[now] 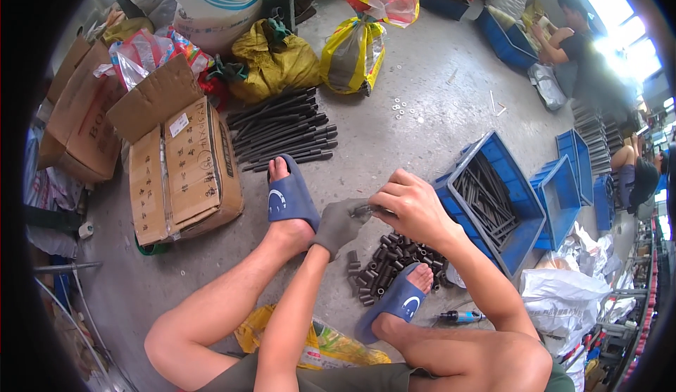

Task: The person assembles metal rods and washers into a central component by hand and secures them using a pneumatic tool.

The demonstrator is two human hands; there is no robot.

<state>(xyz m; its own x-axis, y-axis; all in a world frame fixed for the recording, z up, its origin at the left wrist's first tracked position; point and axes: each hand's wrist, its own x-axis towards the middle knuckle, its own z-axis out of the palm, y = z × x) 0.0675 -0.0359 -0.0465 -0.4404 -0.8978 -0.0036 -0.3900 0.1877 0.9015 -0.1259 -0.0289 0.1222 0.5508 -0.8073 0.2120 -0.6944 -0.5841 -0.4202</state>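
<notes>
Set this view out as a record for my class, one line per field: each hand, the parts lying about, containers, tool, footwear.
Left hand: grey-gloved, gripping a small dark part
Right hand: bare, fingertips pinching the same part
Short parts: heap of short dark tubes on the floor
Long parts: dark rods on the floor; more inside the blue bin
Other container: open-flapped cardboard box
Tool: blue-and-black cylindrical tool
Footwear: blue slippers
</notes>
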